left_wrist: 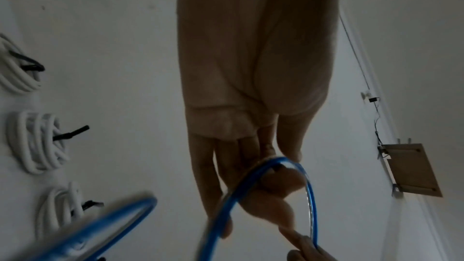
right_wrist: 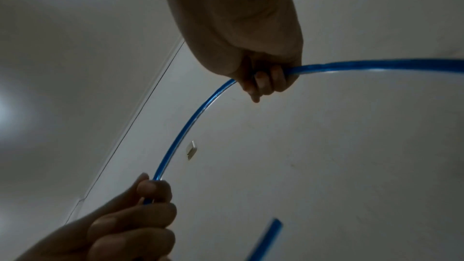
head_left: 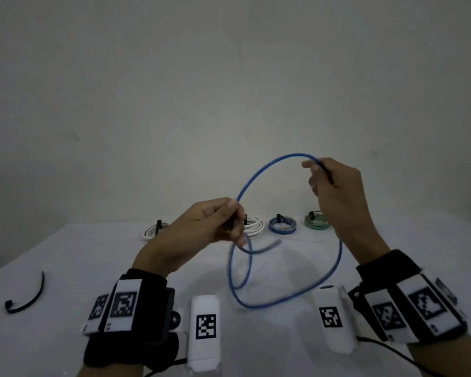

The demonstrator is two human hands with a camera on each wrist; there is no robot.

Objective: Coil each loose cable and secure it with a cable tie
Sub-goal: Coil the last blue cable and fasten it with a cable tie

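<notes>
A loose blue cable (head_left: 259, 175) is held in the air above the white table (head_left: 65, 257), bent into a big loop. My left hand (head_left: 223, 221) pinches it where the loops cross, thumb on top; the same pinch shows in the left wrist view on the blue cable (left_wrist: 311, 205). My right hand (head_left: 324, 175) is raised higher and grips the top of the arc, fingers curled round the blue cable (right_wrist: 191, 126). A lower loop (head_left: 297, 292) hangs blurred towards the table. A black cable tie (head_left: 30, 297) lies loose at the front left.
Along the back of the table lie tied coils: two white ones (head_left: 152, 232) (head_left: 254, 227), a blue one (head_left: 282, 225) and a green one (head_left: 317, 221). A bare wall rises behind. In the left wrist view a wooden board (left_wrist: 411, 170) hangs on the wall.
</notes>
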